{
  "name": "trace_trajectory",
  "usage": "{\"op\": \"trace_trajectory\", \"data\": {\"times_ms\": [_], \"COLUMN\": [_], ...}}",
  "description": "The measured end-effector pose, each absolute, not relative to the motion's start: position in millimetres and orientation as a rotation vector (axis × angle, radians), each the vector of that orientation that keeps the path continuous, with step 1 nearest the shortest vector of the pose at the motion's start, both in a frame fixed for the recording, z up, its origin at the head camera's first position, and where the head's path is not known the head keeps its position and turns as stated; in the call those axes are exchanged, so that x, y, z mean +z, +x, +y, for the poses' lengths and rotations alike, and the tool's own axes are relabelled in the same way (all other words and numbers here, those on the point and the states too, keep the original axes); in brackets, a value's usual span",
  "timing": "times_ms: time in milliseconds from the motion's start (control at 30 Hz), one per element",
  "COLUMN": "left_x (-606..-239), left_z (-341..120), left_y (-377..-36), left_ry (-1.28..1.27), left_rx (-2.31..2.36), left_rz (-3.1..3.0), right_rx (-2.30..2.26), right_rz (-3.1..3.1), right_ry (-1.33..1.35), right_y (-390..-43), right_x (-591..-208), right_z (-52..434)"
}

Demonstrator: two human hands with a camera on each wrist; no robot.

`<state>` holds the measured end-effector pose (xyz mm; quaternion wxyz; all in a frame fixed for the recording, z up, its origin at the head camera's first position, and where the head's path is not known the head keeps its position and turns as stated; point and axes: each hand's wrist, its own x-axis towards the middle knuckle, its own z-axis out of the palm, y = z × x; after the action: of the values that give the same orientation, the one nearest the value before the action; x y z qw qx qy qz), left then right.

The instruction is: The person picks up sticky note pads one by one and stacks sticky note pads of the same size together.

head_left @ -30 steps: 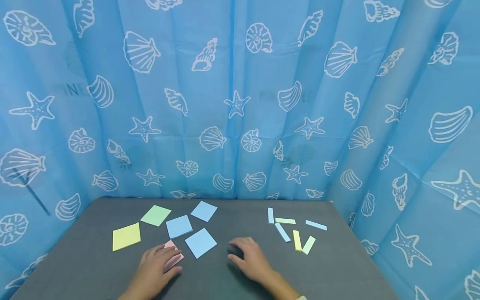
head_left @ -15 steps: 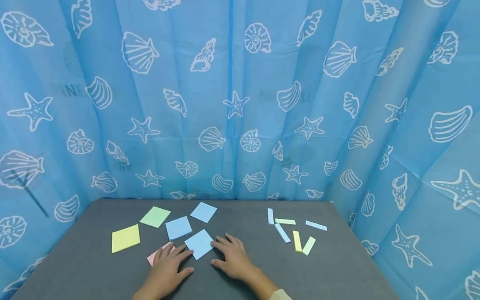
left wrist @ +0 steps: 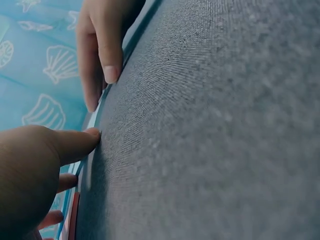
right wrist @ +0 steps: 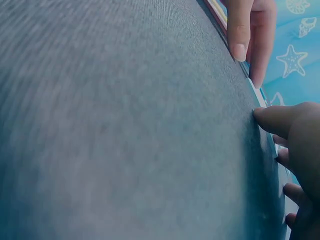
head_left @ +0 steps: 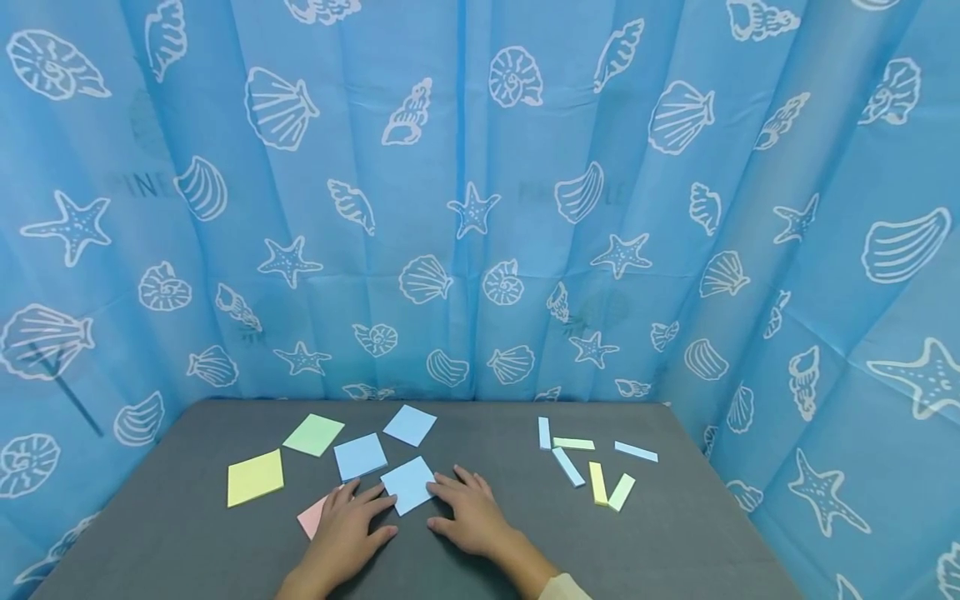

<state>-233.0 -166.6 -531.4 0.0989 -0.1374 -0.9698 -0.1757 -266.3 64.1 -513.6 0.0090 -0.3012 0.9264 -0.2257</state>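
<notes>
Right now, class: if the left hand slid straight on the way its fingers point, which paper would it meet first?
The left hand points up-right; its fingertips already seem to reach the nearest blue square, so it meets that first, though contact is hard to judge.

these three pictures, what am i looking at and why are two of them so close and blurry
No machine here: a person works with two bare hands. The wide picture comes from a camera on their head; the two close ones come from cameras on each wrist, skimming the grey table. The left hand lies flat over a pink square note, and the right hand lies flat beside it. Fingertips of both touch a blue square note. Other notes in yellow, green and blue lie further left, narrow paper strips lie to the right. Nothing is lifted or gripped.
</notes>
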Motion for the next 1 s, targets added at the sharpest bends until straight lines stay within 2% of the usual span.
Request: {"op": "trace_trajectory", "data": {"times_ms": [667, 1000], "left_x": [-530.4, -526.1], "left_z": [-142.7, -140.8], "left_y": [-257.1, -266.9], "left_ry": [-0.609, -0.642], "left_rx": [-0.608, -0.654], "left_rz": [-2.856, -2.817], "right_rx": [-0.608, -0.656], "right_rz": [2.967, 3.101], "right_ry": [-0.884, -1.034], "right_y": [-248.9, -262.5], "right_x": [-512.7, -515.2], "right_z": [102.4, 105.3]}}
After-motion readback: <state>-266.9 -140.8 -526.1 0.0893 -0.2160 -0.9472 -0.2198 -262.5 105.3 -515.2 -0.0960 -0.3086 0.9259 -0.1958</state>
